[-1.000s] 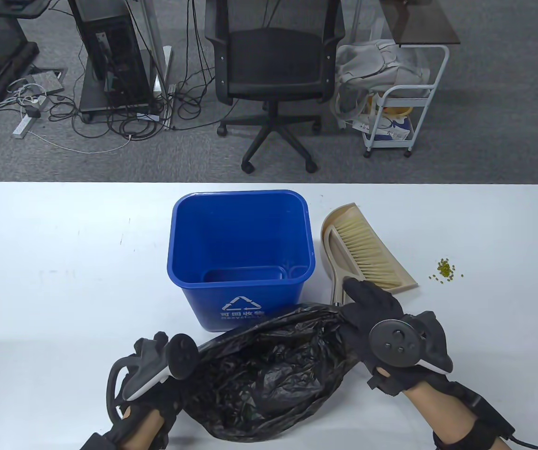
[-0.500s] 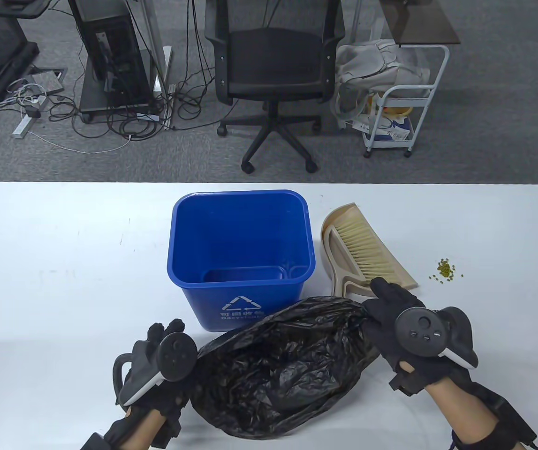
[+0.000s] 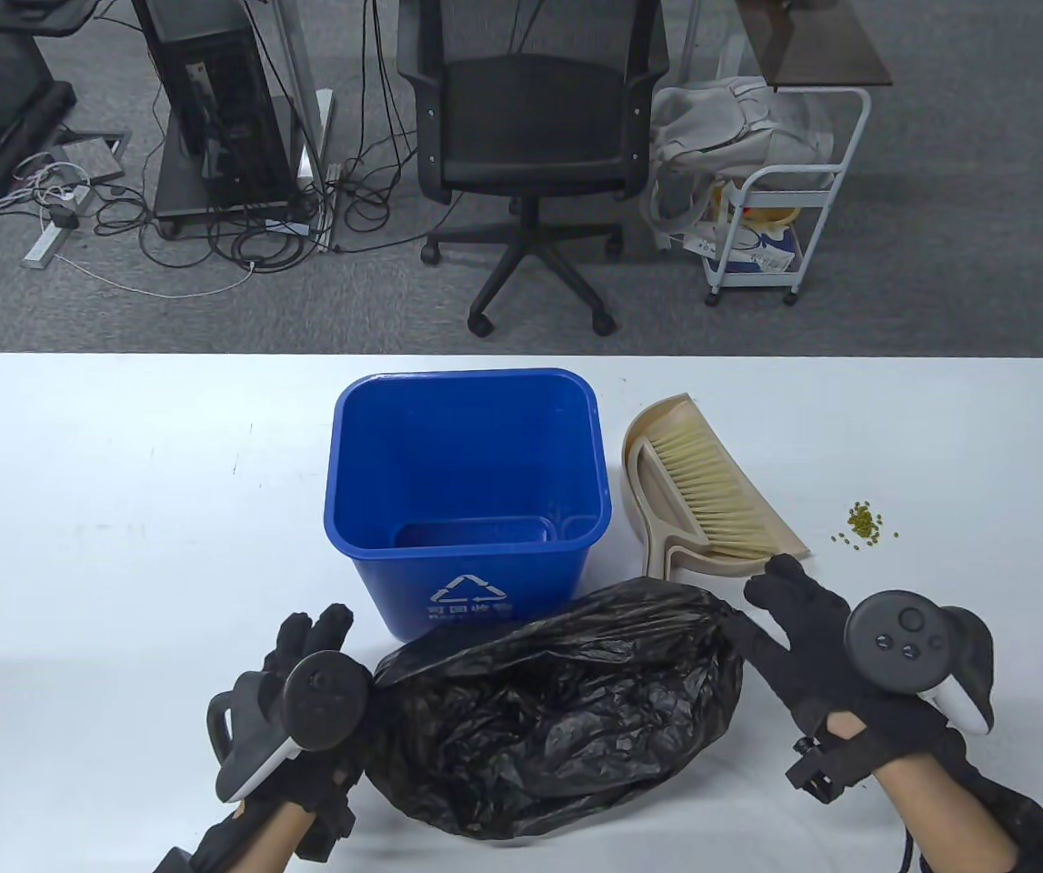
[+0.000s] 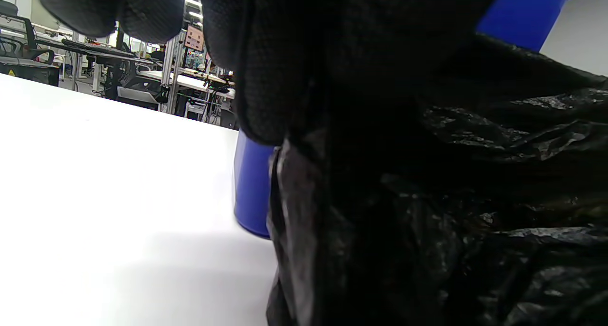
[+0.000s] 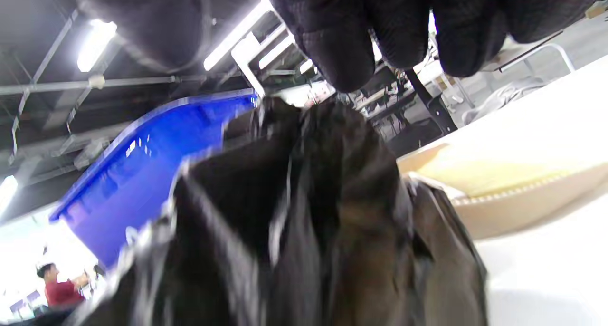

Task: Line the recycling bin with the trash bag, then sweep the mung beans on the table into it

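Both hands wear black knit sensor gloves. The left hand [image 3: 303, 691] carries a dark round-faced tracker [image 3: 325, 696] with a white underside and a loop; the right hand [image 3: 835, 659] carries a matching tracker [image 3: 903, 637] with small buttons. Bare forearms show behind black wrist straps, and what seems to be a thin cable [image 3: 905, 855] trails at the right wrist.

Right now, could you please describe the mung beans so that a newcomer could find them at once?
Start at the blue plastic recycling bin in the middle of the white table. Just to its right lies a beige dustpan with a straw-coloured brush. Farther right, alone on bare tabletop, sits a scatter of tiny green mung beans, the only loose grains there.
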`<state>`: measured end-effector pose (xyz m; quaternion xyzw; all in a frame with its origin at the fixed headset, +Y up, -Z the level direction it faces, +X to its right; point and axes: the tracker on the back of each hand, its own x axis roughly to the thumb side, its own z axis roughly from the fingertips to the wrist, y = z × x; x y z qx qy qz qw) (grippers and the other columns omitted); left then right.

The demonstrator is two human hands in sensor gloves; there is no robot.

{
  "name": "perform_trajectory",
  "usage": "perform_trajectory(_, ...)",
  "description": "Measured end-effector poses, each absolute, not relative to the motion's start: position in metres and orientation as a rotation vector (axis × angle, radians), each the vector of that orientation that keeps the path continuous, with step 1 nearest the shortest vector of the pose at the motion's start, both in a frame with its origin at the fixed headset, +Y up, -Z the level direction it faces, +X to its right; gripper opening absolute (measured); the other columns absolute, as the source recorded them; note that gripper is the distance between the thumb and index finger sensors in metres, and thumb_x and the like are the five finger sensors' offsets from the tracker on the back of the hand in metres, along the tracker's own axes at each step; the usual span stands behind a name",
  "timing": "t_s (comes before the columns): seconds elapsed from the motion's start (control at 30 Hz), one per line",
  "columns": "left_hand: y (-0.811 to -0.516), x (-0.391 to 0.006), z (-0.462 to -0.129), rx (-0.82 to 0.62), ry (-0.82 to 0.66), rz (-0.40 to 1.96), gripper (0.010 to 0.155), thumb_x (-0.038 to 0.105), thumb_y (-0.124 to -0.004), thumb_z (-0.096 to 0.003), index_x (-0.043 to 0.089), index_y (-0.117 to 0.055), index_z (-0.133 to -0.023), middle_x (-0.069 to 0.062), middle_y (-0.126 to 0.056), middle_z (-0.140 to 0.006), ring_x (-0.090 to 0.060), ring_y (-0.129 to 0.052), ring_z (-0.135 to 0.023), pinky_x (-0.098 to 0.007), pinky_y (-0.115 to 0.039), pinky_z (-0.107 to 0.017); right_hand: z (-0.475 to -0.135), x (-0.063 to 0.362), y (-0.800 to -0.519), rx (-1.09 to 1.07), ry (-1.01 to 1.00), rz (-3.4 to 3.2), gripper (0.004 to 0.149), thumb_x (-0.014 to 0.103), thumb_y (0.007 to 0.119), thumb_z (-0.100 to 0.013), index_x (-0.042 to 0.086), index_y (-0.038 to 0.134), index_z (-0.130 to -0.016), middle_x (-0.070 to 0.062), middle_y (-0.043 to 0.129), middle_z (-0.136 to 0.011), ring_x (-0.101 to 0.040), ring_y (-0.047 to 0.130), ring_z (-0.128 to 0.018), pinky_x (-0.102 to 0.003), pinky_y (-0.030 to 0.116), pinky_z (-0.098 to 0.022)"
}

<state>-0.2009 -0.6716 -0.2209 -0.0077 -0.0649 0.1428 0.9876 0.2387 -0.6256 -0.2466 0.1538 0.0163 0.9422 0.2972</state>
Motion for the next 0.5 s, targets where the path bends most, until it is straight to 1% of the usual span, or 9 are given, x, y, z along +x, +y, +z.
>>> perform_trajectory(0.1,-0.671,-0.201,-0.221,-0.005,-0.131,0.291,0.037,0.026,-0.100,-0.0421,-0.008,-0.105,-0.055,-0.030,-0.067,-0.111,-0.074,-0.055,-0.098,-0.081,-0.058,-0.065,-0.248,0.225,-0.638,0.375,0.160,2.687,0.106,0.066,0.072,-0.046,-0.021,0.060,-0.104,-0.050,0.044,-0.106,-0.077,0.057,-0.086,-0.079,0.054,-0.057)
perform_trajectory(0.2,-0.669,-0.201,-0.220,0.009,-0.131,0.301,0.037,0.029,-0.099,-0.0428,-0.005,-0.104,-0.057,-0.031,-0.066,-0.112,-0.074,-0.054,-0.098,-0.081,-0.057,-0.065,-0.257,0.216,-0.645,0.324,0.177,2.785,0.107,0.067,0.074,-0.045,-0.022,0.062,-0.103,-0.051,0.042,-0.106,-0.077,0.055,-0.087,-0.079,0.054,-0.057)
perform_trajectory(0.23,-0.668,-0.201,-0.220,0.022,-0.132,0.307,0.037,0.030,-0.098,-0.0433,-0.004,-0.104,-0.058,-0.031,-0.066,-0.112,-0.074,-0.054,-0.098,-0.081,-0.057,-0.065,-0.261,0.214,-0.646,0.304,0.187,2.779,0.103,0.065,0.076,-0.045,-0.022,0.066,-0.100,-0.051,0.044,-0.106,-0.077,0.055,-0.087,-0.079,0.054,-0.057)
perform_trajectory(0.27,-0.667,-0.202,-0.219,0.028,-0.133,0.311,0.038,0.031,-0.097,-0.0436,-0.003,-0.104,-0.060,-0.031,-0.065,-0.112,-0.074,-0.053,-0.098,-0.081,-0.057,-0.065,-0.264,0.212,-0.647,0.284,0.201,2.770,0.096,0.061,0.078,-0.046,-0.021,0.072,-0.096,-0.050,0.047,-0.105,-0.077,0.056,-0.087,-0.079,0.055,-0.057)
perform_trajectory(0.3,-0.666,-0.202,-0.218,0.029,-0.132,0.313,0.038,0.031,-0.097,-0.0440,-0.002,-0.103,-0.061,-0.032,-0.065,-0.112,-0.074,-0.053,-0.098,-0.081,-0.056,-0.065,-0.268,0.210,-0.649,0.269,0.215,2.756,0.084,0.056,0.080,-0.048,-0.018,0.080,-0.089,-0.050,0.050,-0.105,-0.076,0.057,-0.086,-0.078,0.055,-0.057)
perform_trajectory(0.37,-0.665,-0.204,-0.217,0.037,-0.137,0.317,0.040,0.032,-0.096,-0.0446,0.000,-0.102,-0.066,-0.033,-0.064,-0.113,-0.074,-0.052,-0.098,-0.081,-0.056,-0.065,-0.273,0.205,-0.650,0.305,0.185,2.747,0.054,0.039,0.083,-0.049,-0.009,0.093,-0.071,-0.045,0.064,-0.101,-0.071,0.067,-0.084,-0.075,0.061,-0.055)
perform_trajectory(0.4,-0.665,-0.205,-0.216,0.037,-0.139,0.315,0.042,0.034,-0.095,-0.0449,0.001,-0.101,-0.071,-0.033,-0.063,-0.113,-0.074,-0.051,-0.098,-0.081,-0.055,-0.065,-0.274,0.203,-0.650,0.314,0.144,2.748,0.046,0.034,0.083,-0.050,-0.008,0.096,-0.065,-0.044,0.069,-0.099,-0.069,0.071,-0.082,-0.074,0.063,-0.054)
perform_trajectory(0.43,-0.665,-0.206,-0.216,0.023,-0.144,0.306,0.047,0.036,-0.094,-0.0452,0.001,-0.100,-0.076,-0.034,-0.061,-0.114,-0.074,-0.050,-0.098,-0.081,-0.054,-0.065,-0.274,0.201,-0.648,0.319,0.092,2.743,0.042,0.030,0.083,-0.049,-0.008,0.098,-0.060,-0.043,0.072,-0.097,-0.068,0.073,-0.082,-0.074,0.064,-0.054)
perform_trajectory(0.5,-0.667,-0.209,-0.215,-0.006,-0.150,0.291,0.056,0.041,-0.091,-0.0462,0.000,-0.096,-0.084,-0.036,-0.057,-0.115,-0.076,-0.046,-0.098,-0.082,-0.052,-0.066,-0.275,0.200,-0.646,0.326,0.036,2.722,0.040,0.028,0.083,-0.049,-0.009,0.098,-0.056,-0.041,0.075,-0.096,-0.067,0.075,-0.082,-0.073,0.065,-0.054)
